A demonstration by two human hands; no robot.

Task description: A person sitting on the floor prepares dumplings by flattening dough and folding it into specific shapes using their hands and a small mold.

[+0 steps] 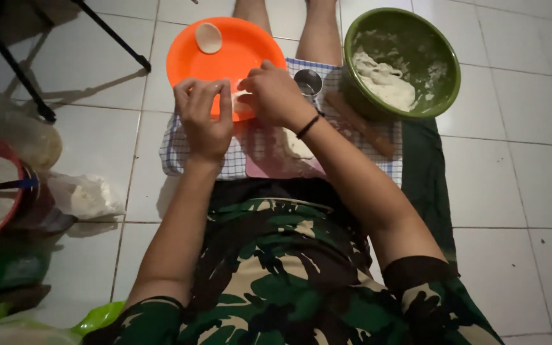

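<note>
Both hands are working one small piece of dough [241, 97] at the near rim of the orange plate [225, 61]. The left hand [204, 118] is curling its fingers [215, 92] loosely toward the dough, and the right hand [275, 96] is pinching it between thumb and fingertips; how firmly the left is gripping, I cannot tell, since the knuckles are hiding the contact. One finished disc [209, 37] is lying at the far side of the plate, well apart.

The dough is looking soft, so a hard pinch is likely to tear or thin it unevenly. It is hanging right at the rim, so a slip could be dropping it onto the checked cloth [180, 150] or the floor tiles. The right wrist is hovering just beside the metal cup [308, 82], and a wide elbow swing risks tipping it or nudging the rolling pin [359, 124] against the green bowl [445, 70].
</note>
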